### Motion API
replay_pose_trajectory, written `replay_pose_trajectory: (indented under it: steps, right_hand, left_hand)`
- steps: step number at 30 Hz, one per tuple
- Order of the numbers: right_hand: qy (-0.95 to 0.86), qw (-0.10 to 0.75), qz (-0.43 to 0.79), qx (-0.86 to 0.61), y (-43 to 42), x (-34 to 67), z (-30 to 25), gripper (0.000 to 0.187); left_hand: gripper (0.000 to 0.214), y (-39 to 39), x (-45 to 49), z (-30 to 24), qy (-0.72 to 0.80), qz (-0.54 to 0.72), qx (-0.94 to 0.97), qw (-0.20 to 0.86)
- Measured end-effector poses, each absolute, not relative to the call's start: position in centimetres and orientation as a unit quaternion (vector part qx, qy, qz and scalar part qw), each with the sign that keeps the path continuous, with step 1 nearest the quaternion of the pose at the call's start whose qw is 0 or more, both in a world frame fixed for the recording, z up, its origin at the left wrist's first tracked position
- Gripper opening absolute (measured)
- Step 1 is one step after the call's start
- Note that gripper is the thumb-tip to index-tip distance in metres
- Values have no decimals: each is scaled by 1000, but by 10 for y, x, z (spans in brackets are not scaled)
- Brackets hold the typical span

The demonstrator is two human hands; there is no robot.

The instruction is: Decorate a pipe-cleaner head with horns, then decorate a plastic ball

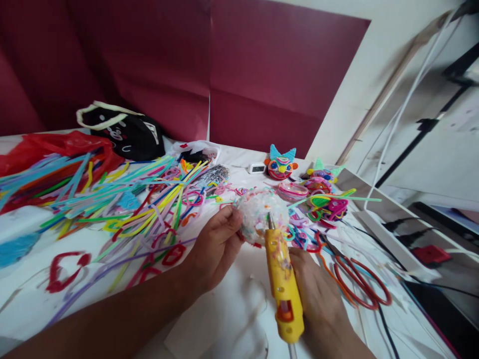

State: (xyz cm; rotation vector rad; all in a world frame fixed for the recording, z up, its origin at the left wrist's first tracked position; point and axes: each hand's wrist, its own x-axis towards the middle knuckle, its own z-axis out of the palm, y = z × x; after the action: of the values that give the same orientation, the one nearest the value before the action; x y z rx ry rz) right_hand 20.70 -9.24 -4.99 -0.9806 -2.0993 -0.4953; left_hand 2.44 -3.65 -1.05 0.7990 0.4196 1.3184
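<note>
My left hand [220,244] grips the left side of a whitish, roughly round ball [258,207] speckled with coloured bits, thumb toward me. In my right hand [318,284] is a yellow hot glue gun [282,279], its metal nozzle pointing away from me at the ball's near face. Whether the nozzle tip touches the ball I cannot tell. Most of my right fingers are hidden behind the gun. A glue stick [292,350] pokes out of the gun's rear end.
Many pipe cleaners [149,194] spread across the table's left, beside a red plastic bag [67,144] and a black bag [127,132]. Orange-handled scissors [361,281] lie at the right. Behind the ball stand a decorated face figure [280,164] and a small digital display [256,168]. A power strip [400,244] sits far right.
</note>
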Motion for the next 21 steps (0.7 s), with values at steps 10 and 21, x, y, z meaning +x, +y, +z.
replay_pose_trajectory:
  steps: [10, 21]
  right_hand:
    - [-825, 395, -152, -375, -95, 204, -52, 29]
    - [-823, 393, -156, -380, -93, 205, -46, 23]
  left_hand:
    - [12, -31, 22, -11, 198, 612, 325, 693]
    - [12, -36, 24, -11, 194, 593, 351, 699]
